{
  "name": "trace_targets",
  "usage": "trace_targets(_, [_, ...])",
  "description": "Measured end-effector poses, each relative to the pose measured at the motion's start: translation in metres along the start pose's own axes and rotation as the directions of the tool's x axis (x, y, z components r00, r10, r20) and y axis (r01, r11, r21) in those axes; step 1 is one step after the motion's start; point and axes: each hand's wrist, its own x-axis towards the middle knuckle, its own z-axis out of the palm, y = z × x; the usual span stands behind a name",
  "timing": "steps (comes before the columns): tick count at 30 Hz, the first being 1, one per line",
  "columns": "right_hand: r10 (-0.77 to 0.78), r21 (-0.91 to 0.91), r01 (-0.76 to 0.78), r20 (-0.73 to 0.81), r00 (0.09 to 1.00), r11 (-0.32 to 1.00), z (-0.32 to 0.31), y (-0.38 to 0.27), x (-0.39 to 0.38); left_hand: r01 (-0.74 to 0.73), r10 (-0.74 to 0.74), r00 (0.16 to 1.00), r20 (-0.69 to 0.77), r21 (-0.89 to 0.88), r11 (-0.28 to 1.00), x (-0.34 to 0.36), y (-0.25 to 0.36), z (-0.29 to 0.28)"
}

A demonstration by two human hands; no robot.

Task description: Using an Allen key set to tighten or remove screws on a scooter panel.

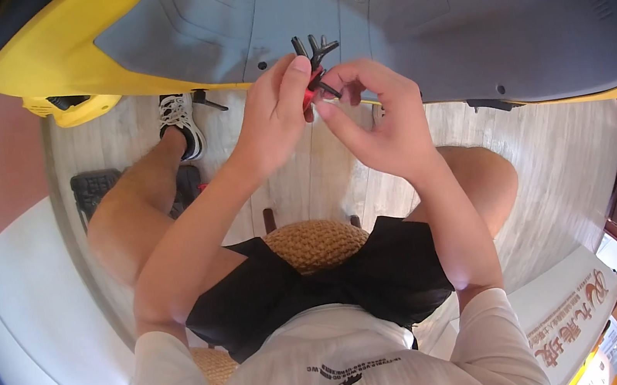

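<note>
My left hand (276, 109) is closed around a small red-and-black piece (317, 49) with several black prongs branching from its top. Its exact kind is not clear from here. My right hand (375, 110) meets it from the other side, with thumb and fingertips pinching near a short black prong at the lower end. A red part shows between the two hands; my fingers cover much of the rest. Both hands are raised in front of a long grey panel (459, 32) with dark round fastener spots, part of a large yellow-trimmed body.
Yellow bodywork (64, 49) spans the far left. A dark moulded case (94, 191) lies on the wood-look floor (315, 180) beside my left leg. I sit on a woven stool (315, 244). A white printed box (573, 306) stands at the near right.
</note>
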Motion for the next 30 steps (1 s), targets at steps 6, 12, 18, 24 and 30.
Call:
trace_targets(6, [-0.109, -0.015, 0.109, -0.059, 0.992, 0.994, -0.001, 0.002, 0.004, 0.236, -0.170, 0.965, 0.198, -0.383, 0.893, 0.006, 0.007, -0.008])
trace_targets(12, [-0.076, -0.215, 0.047, -0.127, 0.989, 0.975, 0.005, 0.003, 0.003, 0.266, -0.203, 0.960, 0.191, -0.409, 0.873, 0.008, 0.001, -0.005])
trace_targets(18, [-0.016, -0.241, -0.007, -0.092, 0.996, 0.971, 0.001, 0.002, 0.003, 0.213, -0.161, 0.969, 0.186, -0.309, 0.927, 0.004, -0.006, -0.001])
trace_targets(24, [0.043, -0.290, -0.041, 0.002, 0.999, 0.956, -0.009, -0.005, 0.001, 0.006, 0.017, 0.991, 0.132, -0.176, 0.984, -0.003, -0.004, 0.000])
trace_targets(30, [-0.099, -0.330, 0.018, -0.231, 0.968, 0.944, -0.034, 0.000, 0.002, -0.074, 0.079, 0.994, 0.075, -0.065, 0.995, -0.011, -0.008, 0.002])
